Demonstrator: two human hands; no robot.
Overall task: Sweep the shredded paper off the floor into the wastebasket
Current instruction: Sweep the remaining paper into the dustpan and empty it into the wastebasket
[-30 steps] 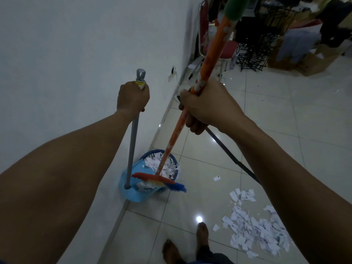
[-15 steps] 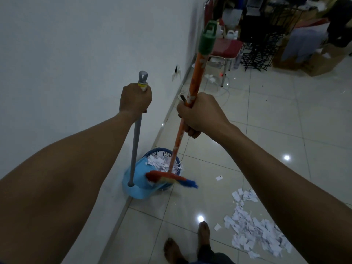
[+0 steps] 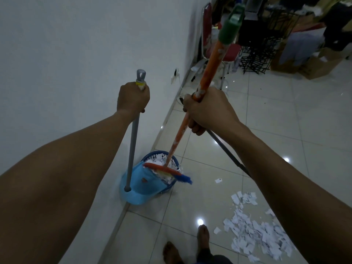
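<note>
Two bare feet (image 3: 203,239) stand on glossy white floor tiles (image 3: 266,130), beside a ragged heap of shredded paper (image 3: 253,233). Farther on, against the wall's foot, a light blue plastic dustpan (image 3: 144,187) tips over a dark blue latticed wastebasket (image 3: 167,187) full of scraps. The left hand (image 3: 132,99) grips its grey pole (image 3: 133,141); the right hand (image 3: 206,109) is wrapped round the orange broom (image 3: 207,73).

Dustpan (image 3: 141,185) tipped over wastebasket (image 3: 169,188), broom (image 3: 167,169) head above (paper (image 3: 253,233) remains)
</note>
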